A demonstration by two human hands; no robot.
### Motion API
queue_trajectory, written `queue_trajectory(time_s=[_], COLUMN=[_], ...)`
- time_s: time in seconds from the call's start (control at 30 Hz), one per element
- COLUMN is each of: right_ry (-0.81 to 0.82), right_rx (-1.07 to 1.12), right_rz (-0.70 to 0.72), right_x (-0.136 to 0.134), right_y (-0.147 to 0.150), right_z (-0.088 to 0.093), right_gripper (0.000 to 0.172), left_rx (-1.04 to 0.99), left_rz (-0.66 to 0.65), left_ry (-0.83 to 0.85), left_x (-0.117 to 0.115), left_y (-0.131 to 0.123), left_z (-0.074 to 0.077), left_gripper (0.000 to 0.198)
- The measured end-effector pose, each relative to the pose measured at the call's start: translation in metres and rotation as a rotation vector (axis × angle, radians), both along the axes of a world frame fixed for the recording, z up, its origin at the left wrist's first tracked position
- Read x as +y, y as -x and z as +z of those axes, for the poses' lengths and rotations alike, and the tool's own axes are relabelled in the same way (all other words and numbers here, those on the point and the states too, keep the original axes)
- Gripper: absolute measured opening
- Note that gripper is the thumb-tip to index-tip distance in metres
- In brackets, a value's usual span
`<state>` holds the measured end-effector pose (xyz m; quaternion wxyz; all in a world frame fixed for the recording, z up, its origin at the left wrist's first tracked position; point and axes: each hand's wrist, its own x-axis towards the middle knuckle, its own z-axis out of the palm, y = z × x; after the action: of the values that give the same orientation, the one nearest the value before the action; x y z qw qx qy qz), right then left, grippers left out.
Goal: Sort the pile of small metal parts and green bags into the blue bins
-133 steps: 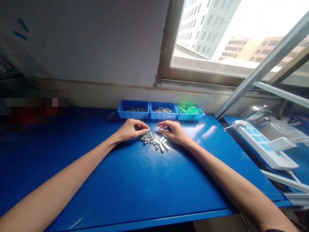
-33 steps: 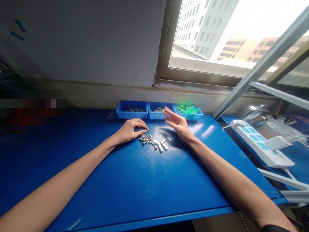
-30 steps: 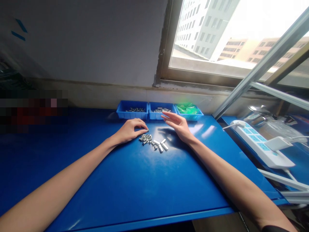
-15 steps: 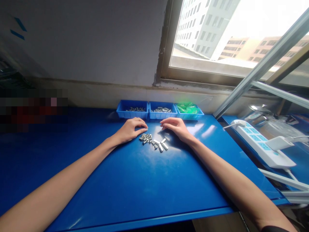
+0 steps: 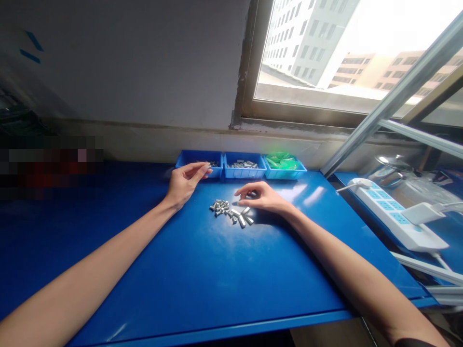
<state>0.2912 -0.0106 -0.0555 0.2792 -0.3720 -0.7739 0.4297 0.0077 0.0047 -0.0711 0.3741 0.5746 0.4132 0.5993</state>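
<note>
My left hand is raised at the front of the left blue bin, thumb and forefinger pinched together. Whatever sits between those fingertips is too small to make out. My right hand hovers over the table just behind the loose metal parts, its fingers curved and the thumb apart from them. Between the hands lies a pile of short shiny metal pieces. Several longer metal hex pieces lie beside it, close to my right thumb.
The middle blue bin holds metal pieces; the right bin contains a green plastic bag. These bins stand along the back of the blue table. At right are a metal frame and a white power strip.
My left hand has moved up and left from beside the pile to the left bin. My right hand has come slightly down and left towards the longer pieces.
</note>
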Motion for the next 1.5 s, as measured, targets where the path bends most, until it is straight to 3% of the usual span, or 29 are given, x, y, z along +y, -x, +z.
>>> queue_trajectory(time_s=[0.17,0.27,0.37,0.5,0.7,0.87,1.17,1.37,1.5], right_ry=[-0.041,-0.096,-0.188,-0.277,-0.408,-0.456,-0.393,-0.326,-0.303], right_rx=[-0.100,-0.180,-0.273,-0.267,-0.168,-0.114,-0.024,-0.011,-0.008], right_rz=[0.202,0.252,0.241,0.229,0.032,-0.046,-0.144,-0.174,-0.174], right_x=[0.003,0.000,-0.006,-0.009,-0.002,-0.004,-0.002,-0.003,-0.003], right_y=[-0.008,-0.008,-0.004,0.000,0.003,0.005,0.006,0.005,0.004], right_z=[0.012,0.016,0.016,0.009,-0.011,-0.018,-0.016,-0.013,-0.013], right_gripper=[0.056,0.062,0.073,0.058,0.039,0.032,0.024,0.026,0.026], left_rx=[0.095,0.422,0.725,0.854,0.808,0.722,0.457,0.421,0.519], left_rz=[-0.119,-0.231,-0.404,-0.507,-0.382,-0.312,-0.353,-0.247,-0.241], left_ry=[-0.021,-0.156,-0.316,-0.326,-0.283,-0.237,-0.065,0.029,-0.058], left_x=[-0.007,-0.013,-0.017,-0.018,-0.011,-0.009,-0.007,-0.003,-0.006], left_y=[-0.001,0.000,0.000,-0.001,0.003,0.010,0.018,0.019,0.020], left_z=[0.002,0.004,0.005,0.002,-0.003,0.000,-0.001,-0.005,0.002], left_gripper=[0.071,0.058,0.059,0.053,0.043,0.042,0.046,0.040,0.033])
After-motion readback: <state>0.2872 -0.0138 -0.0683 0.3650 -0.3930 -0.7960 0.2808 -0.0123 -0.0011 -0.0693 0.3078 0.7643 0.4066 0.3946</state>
